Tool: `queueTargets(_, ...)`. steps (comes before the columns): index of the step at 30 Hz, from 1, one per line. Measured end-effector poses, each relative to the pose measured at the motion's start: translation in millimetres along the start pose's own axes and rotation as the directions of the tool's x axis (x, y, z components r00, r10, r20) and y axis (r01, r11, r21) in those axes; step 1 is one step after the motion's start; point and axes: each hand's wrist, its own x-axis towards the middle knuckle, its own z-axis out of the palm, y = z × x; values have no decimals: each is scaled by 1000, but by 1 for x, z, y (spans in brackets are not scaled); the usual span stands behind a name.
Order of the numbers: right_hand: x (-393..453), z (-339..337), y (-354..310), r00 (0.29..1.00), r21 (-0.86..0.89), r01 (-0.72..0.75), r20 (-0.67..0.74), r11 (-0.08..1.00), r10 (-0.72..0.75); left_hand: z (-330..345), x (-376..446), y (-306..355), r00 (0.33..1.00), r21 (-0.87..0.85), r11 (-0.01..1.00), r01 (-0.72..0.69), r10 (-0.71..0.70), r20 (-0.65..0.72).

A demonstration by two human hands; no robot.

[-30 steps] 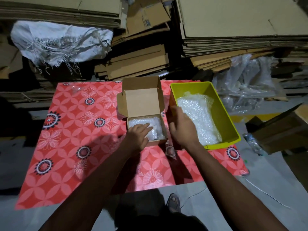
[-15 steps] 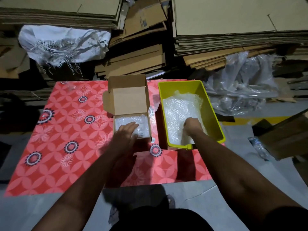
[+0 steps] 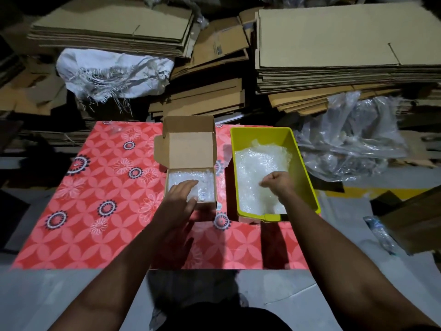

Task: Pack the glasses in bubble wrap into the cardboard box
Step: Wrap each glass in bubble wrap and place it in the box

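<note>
Head view: person at red mat [image 3: 100, 201], frame centre.
Box [image 3: 191, 163]: centre frame, lid up, wrapped glasses [image 3: 202, 180] inside.
Left hand [image 3: 181, 199]: fingers straight, resting flat on glasses in box.
Right hand [image 3: 278, 183]: in yellow bin [image 3: 305, 168] right of box, fingers curled, pinching bubble wrap [image 3: 257, 163].
Background: cardboard stacks [image 3: 334, 44], upper frame.

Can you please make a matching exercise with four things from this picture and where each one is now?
Things:
1. left hand
2. right hand
3. cardboard box
4. white sack

Places:
a. inside the yellow bin, on bubble wrap
b. on the red floral mat, lid open
c. against the cardboard stacks behind the mat
d. resting on the wrapped contents of the box

Pairs: 1-d, 2-a, 3-b, 4-c
</note>
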Motion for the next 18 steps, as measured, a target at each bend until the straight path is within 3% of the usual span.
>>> queueTargets(4,-26,-21,-4,999,353,13,32,936,-26,-7,3,10,1000,-125,992,4,-4,-1)
queueTargets(9,-71,-35,-37,957,510,242,16,825,-290,-21,21,40,989,-388,914,118,-73,127)
queueTargets(13,-106,-26,-75,907,564,328,37,758,-420,-33,38,89,952,-760,583,286,-81,296)
queueTargets(16,-122,-9,-88,909,557,333,26,761,-417,-36,49,108,937,-818,486,308,-7,349)
queueTargets(18,-128,1,-90,918,535,336,-2,775,-397,-39,52,110,951,-846,443,296,-55,303)
